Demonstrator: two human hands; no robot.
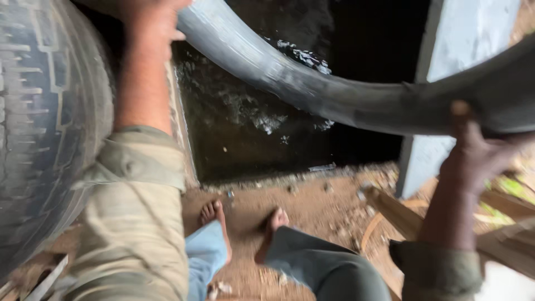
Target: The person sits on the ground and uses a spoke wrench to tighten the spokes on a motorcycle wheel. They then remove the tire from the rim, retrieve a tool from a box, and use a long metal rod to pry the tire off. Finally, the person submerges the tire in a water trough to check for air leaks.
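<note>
Head view: I've got a grey inner tube (312,92) stretched across a dark water tank (251,134). Left hand (149,22) wraps the tube's end by the tyre (44,122), left of the tank; right hand (473,150) grips it from below, right of the tank, near the pale wall (462,39). Tube's lowest arc touches the water. To do this well, I'd feed it through slowly, keep both grips firm, and submerge one section at a time.
</note>
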